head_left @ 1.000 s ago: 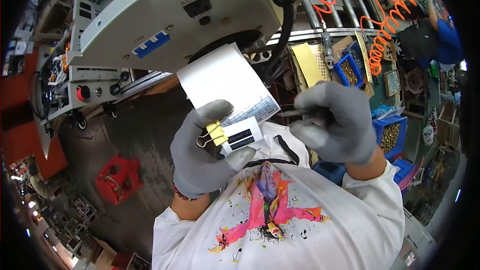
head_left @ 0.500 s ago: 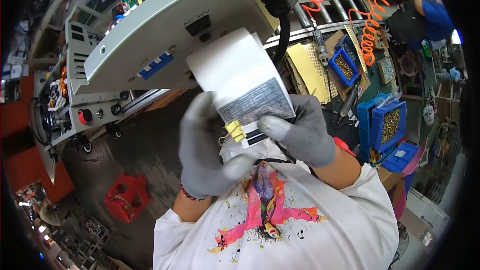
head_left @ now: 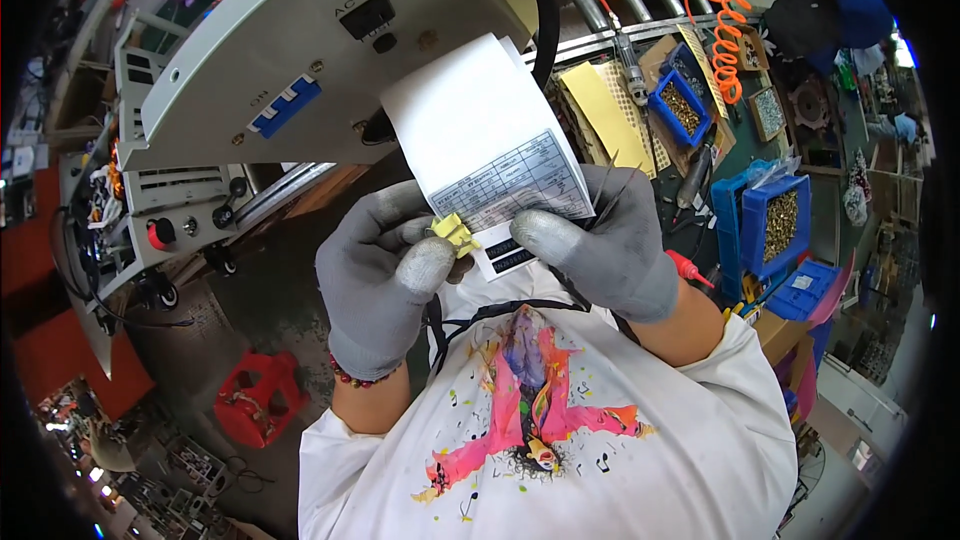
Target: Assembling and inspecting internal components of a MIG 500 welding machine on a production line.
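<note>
In front of my chest, my right hand (head_left: 605, 245), in a grey glove, grips a stack of white label sheets (head_left: 480, 120), its thumb on top. The lower sheet bears a printed grey table, and a small white strip with black bars (head_left: 505, 252) pokes out below it. Thin pointed prongs, like tweezers (head_left: 612, 185), stick out between the right-hand fingers. My gloved left hand (head_left: 385, 265) pinches a yellow binder clip (head_left: 455, 233) at the sheets' lower left corner. Whether the clip still bites the paper cannot be made out.
A large grey metal housing (head_left: 270, 50) with a blue switch block (head_left: 285, 107) and a black power cable (head_left: 545, 20) stands just beyond the sheets. On the right bench lie yellow sheets (head_left: 595, 110), a power screwdriver (head_left: 632, 70) and blue screw bins (head_left: 775, 225). A red stool (head_left: 260, 398) stands lower left.
My left hand has come in from a blurred motion and now pinches the binder clip. The housing appears shifted up and left in view. My right hand keeps its grip on the sheets.
</note>
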Motion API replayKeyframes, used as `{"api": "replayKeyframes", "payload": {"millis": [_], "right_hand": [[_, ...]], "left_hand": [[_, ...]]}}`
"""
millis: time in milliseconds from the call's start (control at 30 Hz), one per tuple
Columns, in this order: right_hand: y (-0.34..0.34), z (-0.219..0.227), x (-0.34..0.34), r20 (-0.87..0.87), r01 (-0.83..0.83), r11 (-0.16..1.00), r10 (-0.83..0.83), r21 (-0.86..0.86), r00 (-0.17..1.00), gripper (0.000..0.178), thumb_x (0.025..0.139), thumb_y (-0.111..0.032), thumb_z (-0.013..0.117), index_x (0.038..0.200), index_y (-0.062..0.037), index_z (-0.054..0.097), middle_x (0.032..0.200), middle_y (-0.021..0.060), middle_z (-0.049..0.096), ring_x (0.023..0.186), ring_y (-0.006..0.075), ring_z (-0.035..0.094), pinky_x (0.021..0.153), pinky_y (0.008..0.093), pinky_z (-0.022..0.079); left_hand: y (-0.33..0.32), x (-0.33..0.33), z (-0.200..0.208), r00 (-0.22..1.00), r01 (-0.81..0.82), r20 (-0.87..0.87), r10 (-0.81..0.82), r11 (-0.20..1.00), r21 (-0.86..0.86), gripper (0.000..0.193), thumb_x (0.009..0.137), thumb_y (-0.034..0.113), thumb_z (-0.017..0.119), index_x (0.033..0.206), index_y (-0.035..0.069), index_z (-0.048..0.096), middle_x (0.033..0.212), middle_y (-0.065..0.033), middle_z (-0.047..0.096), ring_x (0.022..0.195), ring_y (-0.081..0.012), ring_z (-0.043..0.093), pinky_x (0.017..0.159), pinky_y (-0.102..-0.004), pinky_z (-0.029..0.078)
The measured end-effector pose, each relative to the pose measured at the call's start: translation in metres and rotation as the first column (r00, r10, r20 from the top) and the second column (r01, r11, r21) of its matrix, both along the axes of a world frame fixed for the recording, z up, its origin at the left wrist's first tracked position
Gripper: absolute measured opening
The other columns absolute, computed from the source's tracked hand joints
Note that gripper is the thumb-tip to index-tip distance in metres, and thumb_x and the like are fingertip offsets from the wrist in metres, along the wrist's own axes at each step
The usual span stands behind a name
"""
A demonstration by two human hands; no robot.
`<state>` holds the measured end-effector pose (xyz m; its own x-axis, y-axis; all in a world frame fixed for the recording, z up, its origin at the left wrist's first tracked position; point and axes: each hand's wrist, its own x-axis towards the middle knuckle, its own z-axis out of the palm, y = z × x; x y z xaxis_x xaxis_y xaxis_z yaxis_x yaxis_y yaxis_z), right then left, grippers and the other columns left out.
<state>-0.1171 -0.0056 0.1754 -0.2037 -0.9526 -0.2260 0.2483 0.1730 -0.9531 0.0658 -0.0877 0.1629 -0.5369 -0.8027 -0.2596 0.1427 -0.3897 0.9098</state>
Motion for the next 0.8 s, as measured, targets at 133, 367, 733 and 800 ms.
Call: {"api": "replayKeyframes", "payload": {"millis": [133,367,733,800], "right_hand": [[0.002,0.000,-0.002,-0.043,-0.005,1.000,0.006,0.023,0.999,0.020,0.085,-0.010,0.064,0.101,0.0020,0.068,0.089,0.0029,0.068,0.081,0.0047,0.058,0.072,0.0242,0.049],[0.003,-0.002,-0.004,-0.009,0.015,1.000,-0.015,-0.001,1.000,0.021,0.084,-0.010,0.065,0.101,0.0020,0.068,0.091,0.0048,0.070,0.083,0.0060,0.061,0.074,0.0252,0.051],[-0.007,0.010,0.004,0.314,0.058,0.983,-0.112,0.176,0.943,0.023,0.082,-0.011,0.070,0.100,0.0029,0.067,0.090,0.0062,0.070,0.082,0.0095,0.064,0.074,0.0258,0.052],[-0.006,0.006,0.006,0.226,0.069,0.989,-0.097,0.127,0.969,0.026,0.082,-0.011,0.069,0.103,0.0029,0.064,0.091,0.0062,0.069,0.080,0.0094,0.063,0.073,0.0256,0.052]], "left_hand": [[0.003,-0.006,0.001,0.999,-0.048,0.003,0.048,0.998,-0.041,0.052,0.079,0.017,0.067,0.117,-0.014,0.050,0.097,-0.0194,0.066,0.079,-0.0181,0.066,0.068,-0.0279,0.056],[0.004,-0.011,-0.007,0.999,-0.040,0.006,0.040,0.998,-0.041,0.058,0.079,0.018,0.068,0.123,-0.013,0.045,0.097,-0.0194,0.065,0.087,-0.0198,0.066,0.073,-0.0304,0.057],[0.019,-0.009,-0.024,0.996,-0.085,-0.049,0.070,0.867,-0.492,0.088,0.062,0.027,0.091,0.129,-0.001,0.041,0.117,-0.0153,0.055,0.105,-0.0210,0.058,0.090,-0.0341,0.049],[0.018,-0.006,-0.016,0.996,-0.086,0.003,0.093,0.935,-0.345,0.062,0.064,0.018,0.088,0.112,-0.002,0.054,0.107,-0.0102,0.060,0.098,-0.0154,0.059,0.087,-0.0313,0.049]]}}
